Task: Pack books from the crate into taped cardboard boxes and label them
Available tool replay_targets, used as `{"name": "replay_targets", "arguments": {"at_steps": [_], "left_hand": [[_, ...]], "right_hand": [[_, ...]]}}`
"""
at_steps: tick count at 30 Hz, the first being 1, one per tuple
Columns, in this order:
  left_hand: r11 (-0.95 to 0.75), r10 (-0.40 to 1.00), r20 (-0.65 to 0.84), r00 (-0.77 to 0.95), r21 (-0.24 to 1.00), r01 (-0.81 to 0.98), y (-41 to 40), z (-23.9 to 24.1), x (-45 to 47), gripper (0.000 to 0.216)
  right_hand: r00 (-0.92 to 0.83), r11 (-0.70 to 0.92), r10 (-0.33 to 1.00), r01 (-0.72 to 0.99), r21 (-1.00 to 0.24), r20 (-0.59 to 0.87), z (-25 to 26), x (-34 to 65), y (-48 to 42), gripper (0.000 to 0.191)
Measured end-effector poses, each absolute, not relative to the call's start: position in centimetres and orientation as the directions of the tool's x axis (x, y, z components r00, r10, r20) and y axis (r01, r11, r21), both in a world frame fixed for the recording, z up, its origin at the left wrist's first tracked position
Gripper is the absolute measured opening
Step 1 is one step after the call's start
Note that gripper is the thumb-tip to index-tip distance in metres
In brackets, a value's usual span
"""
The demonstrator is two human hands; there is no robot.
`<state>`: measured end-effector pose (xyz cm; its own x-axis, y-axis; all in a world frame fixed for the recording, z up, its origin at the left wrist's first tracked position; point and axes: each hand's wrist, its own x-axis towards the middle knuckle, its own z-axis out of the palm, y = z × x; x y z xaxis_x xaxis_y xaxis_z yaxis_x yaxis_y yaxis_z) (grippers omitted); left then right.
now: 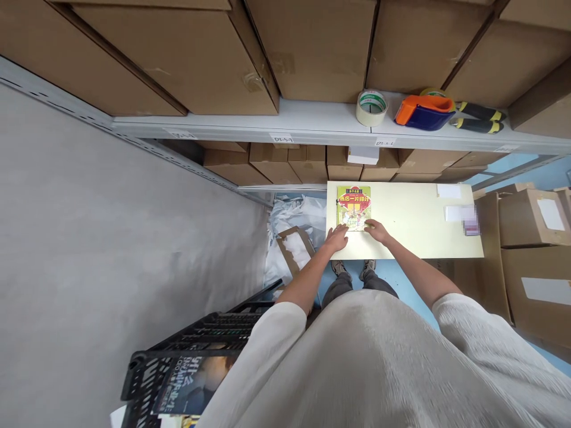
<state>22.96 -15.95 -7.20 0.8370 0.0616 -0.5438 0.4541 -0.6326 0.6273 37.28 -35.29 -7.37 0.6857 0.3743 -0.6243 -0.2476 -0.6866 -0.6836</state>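
On the pale yellow counter point(414, 235) lies a small book point(354, 207) with a green and red cover, flat and near the far left corner, and both hands rest at its near edge. At the near left corner of the book the left hand point(336, 238) lies flat with the fingers spread, and at the near right corner the right hand point(377, 230) touches the cover with open fingers; neither hand holds anything. Above the counter, on the grey shelf point(312, 122), stand a roll of tape point(372, 107) and an orange tape dispenser point(423, 111), and a black crate point(196, 351) with a dark book point(190, 386) stands at the lower left.
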Motion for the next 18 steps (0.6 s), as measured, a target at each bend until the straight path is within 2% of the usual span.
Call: {"name": "replay_targets", "arguments": {"at_steps": [8, 14, 18], "left_hand": [[-0.600, 0.103, -0.542, 0.834, 0.635, 0.486, -13.7, -7.0, 22.4, 0.066], [-0.711, 0.083, -0.579, 0.811, 0.536, 0.455, -12.6, -7.1, 22.4, 0.066], [-0.721, 0.086, -0.569, 0.818, 0.531, 0.445, -12.0, -7.4, 22.2, 0.068]], "right_hand": [[0.672, -0.678, 0.422, -0.211, -0.704, -0.609, -8.2, 37.3, -32.8, 0.049], [0.664, -0.687, 0.450, -0.169, -0.707, -0.597, -8.5, 37.3, -31.9, 0.051], [0.674, -0.683, 0.458, -0.151, -0.715, -0.580, -8.7, 37.2, -31.2, 0.052]]}}
